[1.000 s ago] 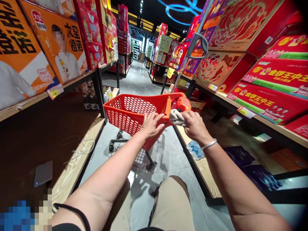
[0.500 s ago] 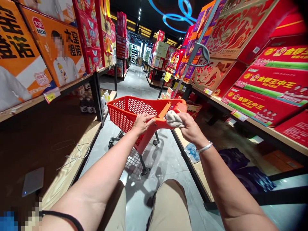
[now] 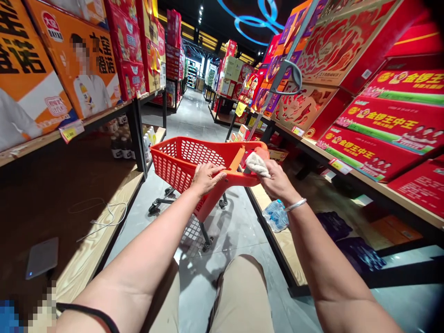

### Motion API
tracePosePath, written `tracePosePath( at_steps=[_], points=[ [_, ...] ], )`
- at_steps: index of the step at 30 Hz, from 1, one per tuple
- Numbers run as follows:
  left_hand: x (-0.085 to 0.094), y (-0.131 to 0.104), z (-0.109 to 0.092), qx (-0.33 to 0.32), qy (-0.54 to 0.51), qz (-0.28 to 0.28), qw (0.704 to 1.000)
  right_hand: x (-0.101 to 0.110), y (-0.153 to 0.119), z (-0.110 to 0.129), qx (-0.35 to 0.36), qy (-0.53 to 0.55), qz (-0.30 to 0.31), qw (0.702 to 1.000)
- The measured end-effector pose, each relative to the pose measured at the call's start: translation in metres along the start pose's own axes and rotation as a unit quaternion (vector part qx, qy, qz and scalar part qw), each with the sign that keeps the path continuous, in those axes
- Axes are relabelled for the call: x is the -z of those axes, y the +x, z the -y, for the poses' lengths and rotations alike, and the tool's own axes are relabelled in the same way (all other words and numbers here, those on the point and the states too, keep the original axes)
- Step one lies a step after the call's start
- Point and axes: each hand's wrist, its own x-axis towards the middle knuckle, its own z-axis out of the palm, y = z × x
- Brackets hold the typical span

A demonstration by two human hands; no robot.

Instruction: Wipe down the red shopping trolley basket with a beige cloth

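An orange-red shopping cart (image 3: 173, 171) stands turned sideways on the floor in front of me. My left hand (image 3: 207, 178) rests on the cart's near rim, with its fingers spread over the edge. My right hand (image 3: 275, 178) is closed round a greyish-white cloth (image 3: 257, 165), which lies at the handle end of the cart. A silvery bracelet (image 3: 296, 205) circles my right wrist. Part of the handle is hidden behind the cloth and hand.
Shelves with orange boxes (image 3: 83, 69) line the left, and red boxes (image 3: 374, 150) the right. A pack of bottles (image 3: 276, 215) sits on the low right shelf. A white cable (image 3: 111, 217) and a flat grey device (image 3: 43, 258) lie at lower left.
The cloth in my right hand has shifted right and slightly up along the handle end. My left hand stays on the rim. The view has shifted slightly.
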Motion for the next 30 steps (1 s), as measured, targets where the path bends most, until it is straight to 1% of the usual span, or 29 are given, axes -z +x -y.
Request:
tracePosePath(
  at_steps=[3, 5, 8, 10, 13, 15, 18, 19, 20, 23, 24, 26, 30],
  points=[
    [0.002, -0.006, -0.004, 0.008, 0.006, -0.012, 1.0, -0.002, -0.017, 0.027, 0.086, -0.057, 0.015, 0.995],
    [0.005, -0.01, -0.006, 0.011, 0.01, -0.012, 1.0, -0.001, -0.026, 0.041, 0.118, -0.091, 0.027, 0.988],
    [0.01, -0.016, -0.007, 0.014, 0.017, -0.006, 1.0, 0.003, -0.028, 0.047, 0.145, -0.104, 0.052, 0.982],
    [0.012, -0.02, -0.008, 0.013, 0.017, -0.003, 1.0, 0.008, -0.023, 0.039, 0.163, -0.079, 0.067, 0.981],
    [0.016, -0.023, -0.009, 0.01, 0.009, 0.002, 1.0, 0.012, -0.009, 0.015, 0.163, -0.007, 0.083, 0.983],
    [0.019, -0.025, -0.01, 0.006, 0.0, 0.009, 1.0, 0.012, 0.001, -0.004, 0.117, 0.021, 0.067, 0.991],
    [0.023, -0.028, -0.01, -0.007, -0.009, 0.015, 1.0, 0.009, 0.005, -0.023, 0.011, 0.027, -0.005, 1.0],
    [0.024, -0.029, -0.01, -0.01, -0.01, 0.013, 1.0, 0.008, 0.004, -0.025, -0.005, 0.03, -0.019, 0.999],
    [0.025, -0.031, -0.009, -0.013, -0.012, 0.01, 1.0, 0.008, 0.001, -0.025, -0.004, 0.035, -0.019, 0.999],
    [0.029, -0.037, -0.008, -0.018, -0.015, 0.003, 1.0, 0.011, -0.007, -0.021, 0.061, 0.059, 0.041, 0.996],
    [0.031, -0.039, -0.007, -0.02, -0.016, 0.003, 1.0, 0.012, -0.008, -0.021, 0.075, 0.063, 0.051, 0.994],
    [0.034, -0.042, -0.007, -0.024, -0.018, 0.003, 1.0, 0.011, -0.002, -0.024, 0.07, 0.057, 0.034, 0.995],
    [0.041, -0.046, -0.011, -0.021, -0.023, 0.015, 0.999, -0.001, 0.032, -0.046, -0.001, 0.031, -0.04, 0.999]
  ],
)
